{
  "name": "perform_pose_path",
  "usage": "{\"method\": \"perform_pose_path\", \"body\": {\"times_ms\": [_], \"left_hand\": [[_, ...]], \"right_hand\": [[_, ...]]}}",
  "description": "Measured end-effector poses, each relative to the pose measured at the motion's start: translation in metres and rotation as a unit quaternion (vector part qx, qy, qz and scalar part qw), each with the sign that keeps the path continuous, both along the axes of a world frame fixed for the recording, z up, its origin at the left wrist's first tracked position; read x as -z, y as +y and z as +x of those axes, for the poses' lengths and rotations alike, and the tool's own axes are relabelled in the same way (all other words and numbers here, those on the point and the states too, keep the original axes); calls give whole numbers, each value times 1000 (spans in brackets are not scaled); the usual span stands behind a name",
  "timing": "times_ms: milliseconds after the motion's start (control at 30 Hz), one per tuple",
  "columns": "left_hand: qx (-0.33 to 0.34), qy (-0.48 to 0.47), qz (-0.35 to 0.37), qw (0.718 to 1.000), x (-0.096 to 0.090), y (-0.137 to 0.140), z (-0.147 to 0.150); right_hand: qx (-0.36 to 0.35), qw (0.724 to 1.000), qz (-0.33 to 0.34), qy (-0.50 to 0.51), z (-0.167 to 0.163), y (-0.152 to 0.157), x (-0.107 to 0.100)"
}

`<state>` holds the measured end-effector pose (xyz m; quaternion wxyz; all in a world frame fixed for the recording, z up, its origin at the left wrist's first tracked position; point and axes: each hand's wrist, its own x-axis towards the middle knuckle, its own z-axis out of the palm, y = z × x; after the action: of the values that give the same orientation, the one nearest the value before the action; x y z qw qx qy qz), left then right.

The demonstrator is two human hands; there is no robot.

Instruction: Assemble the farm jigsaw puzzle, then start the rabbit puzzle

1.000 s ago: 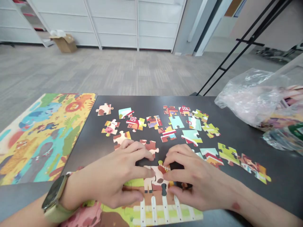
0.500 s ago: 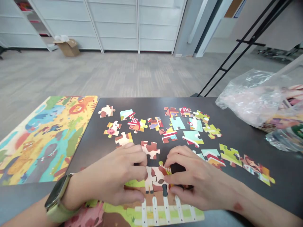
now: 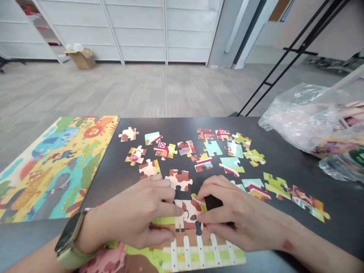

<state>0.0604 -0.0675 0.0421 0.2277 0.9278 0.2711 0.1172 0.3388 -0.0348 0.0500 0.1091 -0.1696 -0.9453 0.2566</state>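
Note:
A partly joined farm jigsaw puzzle (image 3: 142, 261) lies at the near edge, with a white fence, a pink pig and cow legs. My left hand (image 3: 155, 218), with a watch on its wrist, rests over its upper left with fingers curled. Its index fingertip presses on a brown-and-white cow puzzle piece (image 3: 191, 208). My right hand (image 3: 230, 212) is closed at that piece's right edge, thumb and fingertips against it; the palm side is hidden. Just beyond the hands lies another cow-patterned piece (image 3: 182, 180), apart from the joined part.
Several loose pieces, among them a cow-face piece (image 3: 135, 155) and a barn piece (image 3: 165, 149), are spread over the dark table (image 3: 167, 123). A finished animal puzzle (image 3: 57, 167) lies at left. Clear plastic packaging (image 3: 301, 117) sits at right, beside a black stand (image 3: 273, 76).
My left index finger has reached to the right onto the cow piece, and more of the loose piece beyond it shows. My right hand has barely moved.

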Motion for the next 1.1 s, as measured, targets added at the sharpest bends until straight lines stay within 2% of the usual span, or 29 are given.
{"method": "perform_pose_path", "body": {"times_ms": [267, 400, 533, 667, 867, 1100], "left_hand": [[2, 12, -29, 1000, -4, -2, 3], [-4, 27, -30, 999, -5, -3, 3], [-5, 31, -32, 999, -3, -4, 2], [-4, 26, -41, 999, -2, -3, 2], [-6, 25, -40, 999, -2, -3, 4], [-8, 29, -40, 999, -2, -6, 4]], "right_hand": [[-20, 1000, -17, 3, 0, -1, 0], [-23, 998, -49, 18, 0, -2, 2], [9, 996, -84, 31, -1, -2, 3], [54, 994, -87, 32, 1, 0, 3], [67, 991, -114, 31, 1, 3, 5], [130, 982, -139, -17, -1, -1, 0]]}}
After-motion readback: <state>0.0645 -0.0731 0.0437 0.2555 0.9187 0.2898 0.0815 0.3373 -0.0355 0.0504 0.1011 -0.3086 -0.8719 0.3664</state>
